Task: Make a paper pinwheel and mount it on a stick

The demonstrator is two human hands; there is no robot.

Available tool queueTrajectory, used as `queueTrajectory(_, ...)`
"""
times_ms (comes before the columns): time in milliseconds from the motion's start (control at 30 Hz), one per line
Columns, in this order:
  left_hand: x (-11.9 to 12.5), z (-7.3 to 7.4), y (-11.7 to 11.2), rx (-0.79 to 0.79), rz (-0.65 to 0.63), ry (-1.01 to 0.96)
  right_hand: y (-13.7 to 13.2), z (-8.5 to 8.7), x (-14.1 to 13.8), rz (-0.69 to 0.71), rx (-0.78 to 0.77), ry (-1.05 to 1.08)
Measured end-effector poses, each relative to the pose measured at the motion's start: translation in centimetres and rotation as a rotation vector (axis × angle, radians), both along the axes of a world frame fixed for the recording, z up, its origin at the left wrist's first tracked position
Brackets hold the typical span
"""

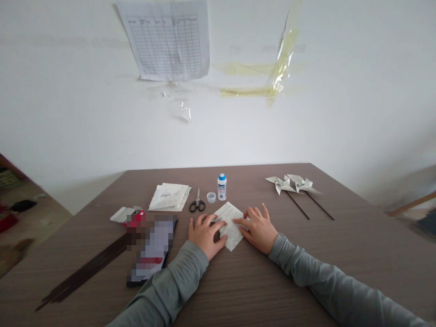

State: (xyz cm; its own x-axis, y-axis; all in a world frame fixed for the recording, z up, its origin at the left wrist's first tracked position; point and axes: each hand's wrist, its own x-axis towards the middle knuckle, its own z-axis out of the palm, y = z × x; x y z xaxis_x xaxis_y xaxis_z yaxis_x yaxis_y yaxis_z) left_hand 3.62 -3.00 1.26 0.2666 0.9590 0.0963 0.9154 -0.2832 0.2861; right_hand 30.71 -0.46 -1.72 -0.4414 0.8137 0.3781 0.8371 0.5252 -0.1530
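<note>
A square of printed paper point(231, 228) lies on the table in front of me, turned so that one corner points towards me. My left hand point(207, 234) rests on its left edge, fingers spread, with the fingertips touching the sheet. From the right, my right hand point(258, 228) reaches over the opposite edge; its index fingertip presses on the print and the little finger sticks up. Neither hand grips the sheet. Just beyond the paper stands a white glue bottle point(222, 187) with a blue cap, beside a small clear plastic cup point(211, 197).
Black-handled scissors point(197, 204) and a stack of paper sheets point(169, 197) lie left of the cup. Nearer left are a blurred-out phone-like object point(153, 250), a red-and-white box point(135, 219) and dark thin sticks point(88, 269). Two paper pinwheels point(282, 185) on sticks lie at right.
</note>
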Motion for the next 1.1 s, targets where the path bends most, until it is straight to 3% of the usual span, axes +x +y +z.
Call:
queueTrajectory(733,-0.2,0.3,0.1,-0.006,0.041,-0.031,0.3,-0.6,0.2,-0.047,-0.04,0.039)
queueTrajectory(933,-0.4,0.4,-0.1,-0.014,0.022,0.001,1.3,0.5,0.9,0.012,-0.133,0.114)
queueTrajectory(1100,-1.0,0.1,-0.1,0.029,0.018,-0.019,4.8,2.3,1.7,0.099,-0.058,0.192)
